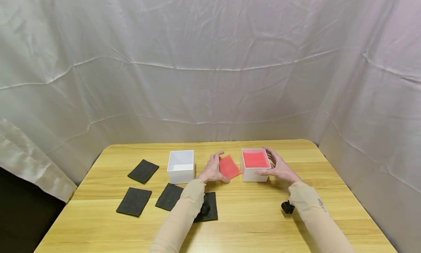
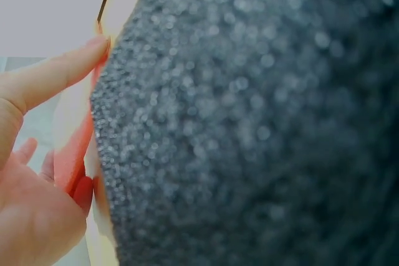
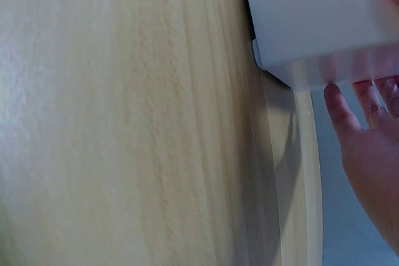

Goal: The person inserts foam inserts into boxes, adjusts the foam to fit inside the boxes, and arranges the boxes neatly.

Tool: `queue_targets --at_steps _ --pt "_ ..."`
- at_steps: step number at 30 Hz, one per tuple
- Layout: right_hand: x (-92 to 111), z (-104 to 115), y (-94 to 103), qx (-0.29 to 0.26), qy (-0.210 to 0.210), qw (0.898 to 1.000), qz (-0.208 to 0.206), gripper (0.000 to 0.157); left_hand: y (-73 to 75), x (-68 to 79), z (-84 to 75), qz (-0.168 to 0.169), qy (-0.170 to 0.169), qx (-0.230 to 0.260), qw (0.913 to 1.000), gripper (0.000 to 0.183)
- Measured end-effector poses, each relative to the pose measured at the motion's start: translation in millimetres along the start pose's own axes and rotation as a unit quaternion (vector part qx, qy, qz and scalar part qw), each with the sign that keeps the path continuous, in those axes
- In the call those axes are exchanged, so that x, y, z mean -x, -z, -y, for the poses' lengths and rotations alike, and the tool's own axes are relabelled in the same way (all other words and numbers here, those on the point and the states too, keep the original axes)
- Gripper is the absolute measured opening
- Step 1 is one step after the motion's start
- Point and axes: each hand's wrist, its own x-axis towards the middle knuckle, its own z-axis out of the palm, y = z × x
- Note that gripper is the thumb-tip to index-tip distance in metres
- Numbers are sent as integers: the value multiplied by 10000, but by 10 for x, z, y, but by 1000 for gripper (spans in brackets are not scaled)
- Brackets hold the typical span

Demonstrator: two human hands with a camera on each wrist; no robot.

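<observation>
A red felt square [image 1: 230, 167] lies on the table between two white boxes, one corner close to the right box. My left hand [image 1: 212, 170] is at its left side, thumb and fingers spread apart near its edges. In the left wrist view, the thumb [image 2: 59, 76] reaches up to the red felt. My right hand [image 1: 279, 168] grips the right white box [image 1: 254, 174] from its right side, thumb at the front and fingers behind. Red felt [image 1: 255, 160] fills the top of that box. The right wrist view shows fingertips [image 3: 340, 107] against the box wall [image 3: 318, 17].
Another white box [image 1: 181, 176], open at the top, stands left of my left hand. Several black felt squares [image 1: 143, 171] lie across the left and front of the wooden table [image 1: 250, 223]. One black square [image 2: 249, 116] fills much of the left wrist view. Pale curtains [image 1: 210, 92] surround the table.
</observation>
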Motion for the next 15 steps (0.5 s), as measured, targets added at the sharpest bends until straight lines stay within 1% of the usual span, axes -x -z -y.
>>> queue_targets --at_steps 3,6,9,13,15 --pt "4 2 -3 3 -10 10000 5 110 9 12 0 -112 -28 234 9997 110" --pt "5 3 -7 -10 -13 10000 6 110 22 25 5 -231 -36 542 9983 98" --pt "5 5 -8 -23 -15 10000 -3 109 33 24 18 -355 -6 737 9967 88" --pt "5 11 -8 -48 -39 10000 -18 109 46 3 24 -574 15 1008 9933 80" --pt "7 14 -7 -60 -55 10000 -14 109 53 -6 19 -648 1 1240 9902 76"
